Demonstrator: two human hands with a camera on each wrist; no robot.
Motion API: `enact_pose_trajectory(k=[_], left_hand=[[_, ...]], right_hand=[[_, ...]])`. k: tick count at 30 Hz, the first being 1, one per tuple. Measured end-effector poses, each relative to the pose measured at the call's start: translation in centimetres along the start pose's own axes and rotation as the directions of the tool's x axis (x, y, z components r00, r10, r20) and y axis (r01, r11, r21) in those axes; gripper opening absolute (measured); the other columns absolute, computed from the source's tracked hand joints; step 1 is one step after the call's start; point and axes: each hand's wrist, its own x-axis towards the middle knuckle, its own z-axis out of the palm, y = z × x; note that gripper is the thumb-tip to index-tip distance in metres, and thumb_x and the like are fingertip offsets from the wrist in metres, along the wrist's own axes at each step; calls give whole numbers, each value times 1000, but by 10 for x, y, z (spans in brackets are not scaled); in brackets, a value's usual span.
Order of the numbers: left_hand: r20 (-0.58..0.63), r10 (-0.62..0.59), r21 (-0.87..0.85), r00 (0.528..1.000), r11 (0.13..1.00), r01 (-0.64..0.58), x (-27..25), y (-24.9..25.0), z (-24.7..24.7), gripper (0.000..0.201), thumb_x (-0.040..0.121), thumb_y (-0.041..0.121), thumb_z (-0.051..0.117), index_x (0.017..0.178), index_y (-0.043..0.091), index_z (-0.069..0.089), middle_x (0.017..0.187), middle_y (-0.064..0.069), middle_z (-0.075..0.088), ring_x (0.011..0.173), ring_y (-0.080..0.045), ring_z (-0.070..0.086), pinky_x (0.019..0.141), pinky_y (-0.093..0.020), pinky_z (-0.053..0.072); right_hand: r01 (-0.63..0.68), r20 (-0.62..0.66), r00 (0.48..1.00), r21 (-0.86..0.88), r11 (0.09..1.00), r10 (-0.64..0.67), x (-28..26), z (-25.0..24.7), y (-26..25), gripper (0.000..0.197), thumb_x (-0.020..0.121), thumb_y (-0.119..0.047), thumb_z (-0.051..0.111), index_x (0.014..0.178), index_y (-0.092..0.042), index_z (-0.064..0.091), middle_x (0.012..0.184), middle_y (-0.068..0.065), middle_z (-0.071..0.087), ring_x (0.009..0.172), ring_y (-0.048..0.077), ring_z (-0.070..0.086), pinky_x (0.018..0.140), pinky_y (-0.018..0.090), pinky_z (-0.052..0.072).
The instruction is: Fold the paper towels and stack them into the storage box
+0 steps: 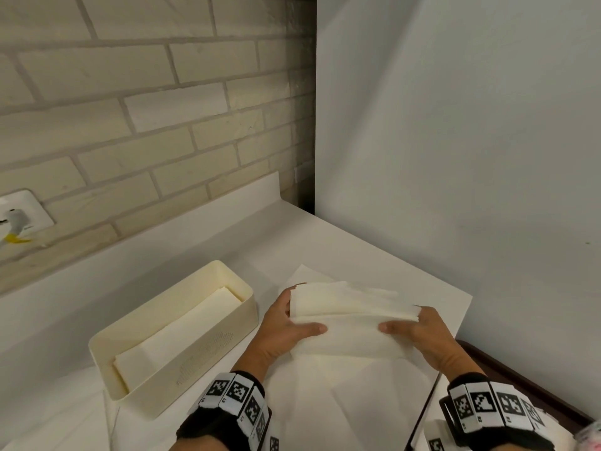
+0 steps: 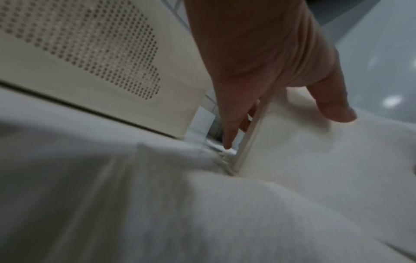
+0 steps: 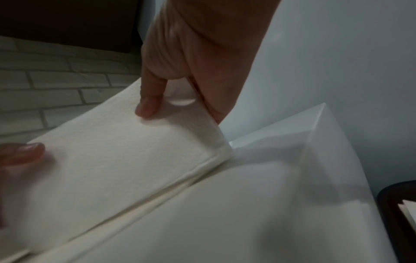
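Folding step in hand: left hand [image 1: 286,330] and right hand [image 1: 422,333] each pinch an end of the folded paper towel [image 1: 351,320] above the worktop [image 1: 292,229]. Next, I judge, carrying it level into the storage box [image 1: 153,382], just left.

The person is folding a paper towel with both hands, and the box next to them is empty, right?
Not quite. Both hands, left hand and right hand, do hold the paper towel, but the head view shows the storage box already has folded towels lying inside it.
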Motion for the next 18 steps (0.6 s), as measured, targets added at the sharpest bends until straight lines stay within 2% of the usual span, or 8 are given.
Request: enact_pose_trajectory(k=[1,4,5,8,10,14,16,18], left_hand=[[20,4,28,1000,1000,-4,1,2,-1,71,60,11,87,115,34,49,113,7,60,105,-9,56,93,-25,48],[52,8,144,999,990,-15,3,5,-3,66,63,8,85,111,36,50,106,17,56,103,-7,53,85,-13,44],[60,-1,182,998,983,-10,4,5,-3,64,64,6,84,112,35,53,105,17,56,102,-6,52,80,-9,43],[80,-54,228,995,973,35,7,4,-4,63,62,3,83,110,33,56,110,7,61,106,-13,56,89,-20,46],[90,-65,244,994,969,41,7,3,-1,57,63,2,82,106,31,57,104,8,63,106,-14,57,87,-20,43],[55,-60,202,997,978,48,12,9,4,40,63,10,84,91,28,63,89,10,64,91,-11,59,74,-16,46],[76,-71,203,995,978,54,13,10,5,35,62,13,86,89,25,67,88,8,66,89,-12,61,75,-18,47],[92,-95,206,991,976,75,12,6,5,40,61,14,86,96,20,68,90,6,66,90,-13,61,79,-21,47]], right_hand=[[13,11,1000,63,998,-14,-1,0,-2,24,54,-4,86,72,-7,72,67,5,74,71,29,67,66,33,56],[15,21,1000,163,986,-19,-1,-3,-2,67,20,-31,93,79,-7,72,72,7,75,69,23,70,60,27,57],[11,21,1000,160,987,-14,0,-4,0,76,14,-35,93,81,-7,72,73,7,75,68,22,71,61,28,57],[-44,62,997,41,998,41,1,-6,7,90,7,-33,92,90,-6,70,80,9,74,78,27,69,69,34,55],[-60,93,994,-24,998,62,-1,-4,7,81,12,-26,89,88,-8,69,81,9,73,81,28,67,70,33,53],[-27,117,993,-19,999,29,-1,0,2,64,26,-22,85,88,-11,71,83,9,74,84,30,67,75,38,53],[-12,123,992,-13,1000,13,0,0,2,60,27,-21,85,84,-11,71,78,5,74,81,28,67,76,39,55],[-14,121,993,-7,1000,14,0,-1,6,53,27,-17,86,77,-12,71,74,4,73,77,27,66,75,39,55]])
